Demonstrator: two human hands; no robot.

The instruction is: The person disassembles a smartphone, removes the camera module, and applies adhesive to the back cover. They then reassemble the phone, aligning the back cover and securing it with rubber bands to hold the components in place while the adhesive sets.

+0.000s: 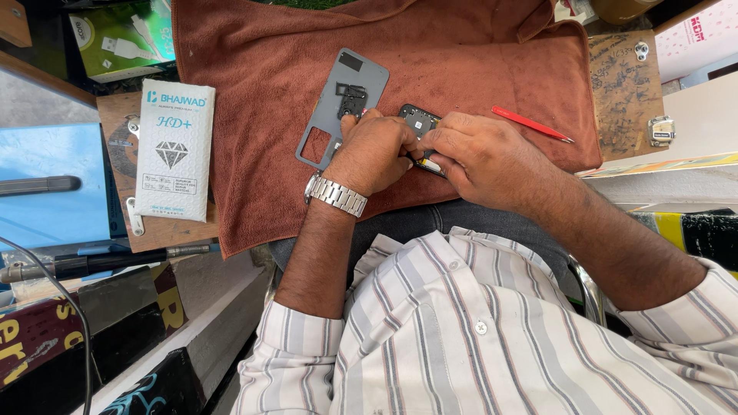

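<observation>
Head view, looking down on a brown towel (pixel 477 69) spread over the lap and bench; both hands meet near the towel's near edge, about its middle.

Left hand (pixel 371 154), steel watch (pixel 336 194) at the wrist, curled tight over the opened phone (pixel 419 121); fingers closed on its left side, pinning it to the cloth. Right hand (pixel 480 157) closed over the phone's near end, fingertips pinched together at something small with a yellow and white glint; I cannot tell whether it is a tool or a part; thumb hidden.

Only the phone's far corner shows, dark, with board and camera parts exposed; the rest lies under the knuckles.

Grey back cover (pixel 338 104) lies just beside the left hand, toward the towel's far left, a small black bracket resting on it. Red pen-like tool (pixel 530 124) lies apart, toward the towel's right edge. White padded pouch (pixel 174 150) sits off the towel on the wooden board at left.

My judgement on doing this well: keep the left hand as the anchor, phone flat on the cloth; work the right fingertips in small, low motions; loose parts stay on the towel.
</observation>
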